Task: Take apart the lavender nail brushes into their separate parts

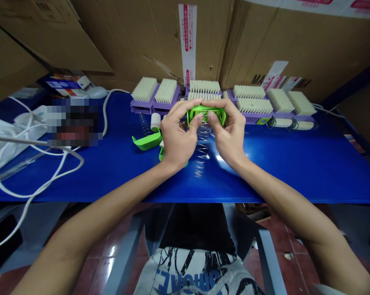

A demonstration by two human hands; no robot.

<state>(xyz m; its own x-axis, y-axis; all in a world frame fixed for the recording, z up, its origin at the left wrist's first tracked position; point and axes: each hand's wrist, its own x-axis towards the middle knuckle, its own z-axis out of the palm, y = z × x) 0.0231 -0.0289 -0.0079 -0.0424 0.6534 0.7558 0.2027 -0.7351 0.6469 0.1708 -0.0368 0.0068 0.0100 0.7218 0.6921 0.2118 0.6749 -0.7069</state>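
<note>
A green plastic part (207, 110) is held between both hands above the middle of the blue table. My left hand (181, 132) grips its left end, fingers over the far side and thumb on the near face. On the right end, my right hand (229, 132) has the same grip, its thumb close to the other. A metal spring (201, 157) hangs or extends below the part toward me. Beside my left hand lie a curved green piece (147, 141), a white roller (156, 121) and another dark spring (144, 123).
Purple holders with cream bristle blocks (254, 105) line the back of the blue table (298, 164), against cardboard boxes (160, 37). White cables (34, 192) loop over the left side, near a blurred dark object (76, 125) and a small box (68, 84).
</note>
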